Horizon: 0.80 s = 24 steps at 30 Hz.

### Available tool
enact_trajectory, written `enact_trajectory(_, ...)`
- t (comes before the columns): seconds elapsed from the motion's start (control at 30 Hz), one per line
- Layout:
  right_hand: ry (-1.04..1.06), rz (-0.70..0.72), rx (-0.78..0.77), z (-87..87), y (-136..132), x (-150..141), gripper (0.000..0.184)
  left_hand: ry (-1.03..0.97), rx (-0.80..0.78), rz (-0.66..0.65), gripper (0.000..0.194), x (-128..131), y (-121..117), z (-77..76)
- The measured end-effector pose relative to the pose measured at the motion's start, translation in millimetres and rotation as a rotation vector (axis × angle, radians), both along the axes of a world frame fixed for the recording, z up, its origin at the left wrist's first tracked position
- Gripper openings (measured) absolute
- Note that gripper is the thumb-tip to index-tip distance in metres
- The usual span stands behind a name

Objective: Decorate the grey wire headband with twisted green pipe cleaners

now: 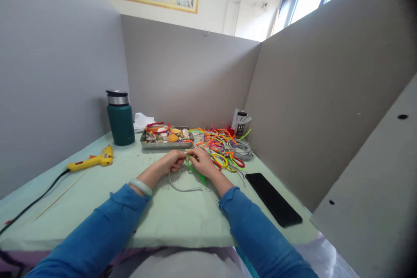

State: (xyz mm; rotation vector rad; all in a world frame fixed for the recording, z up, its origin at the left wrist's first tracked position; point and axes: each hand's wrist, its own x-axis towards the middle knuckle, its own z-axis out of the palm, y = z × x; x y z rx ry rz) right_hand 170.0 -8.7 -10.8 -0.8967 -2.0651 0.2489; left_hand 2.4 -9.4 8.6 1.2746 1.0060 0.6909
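Both hands meet near the middle of the table, fingertips almost touching. My left hand (175, 160) is closed in a pinch, and a thin grey cord (182, 190) trails from below it in a curve over the tabletop. Closed too, my right hand (202, 163) pinches a bright green cord (202, 178), which passes under the palm and shows again beneath the wrist. Where the two cords come together between the fingertips is too small to make out. Just beyond the hands lies a heap of coloured cords (224, 143).
A metal tray (166, 147) of shells and small pieces stands behind the hands. At left are a yellow glue gun (93, 163) with a black cable, a thin wooden stick (61, 194) and a green flask (120, 121). To the right lies a black phone (273, 200). Grey partitions (189, 78) enclose the table.
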Motion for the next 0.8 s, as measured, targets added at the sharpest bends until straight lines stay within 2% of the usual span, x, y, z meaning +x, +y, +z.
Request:
enact_trajectory(0.2,0.007,0.027,0.079,-0.3,0.2,0.7,0.021,-0.015,-0.002,0.062,0.027,0.5,-1.6,3.4)
enact_trajectory(0.47,-0.155,0.080,0.213,-0.1,-0.1,-0.2,0.031,-0.016,0.016,0.048,0.022,-0.8,-0.5,1.5)
enact_trajectory(0.8,-0.065,0.089,0.154,-2.5,0.6,-1.1,0.017,-0.014,0.020,0.020,0.027,2.4,-6.6,7.4)
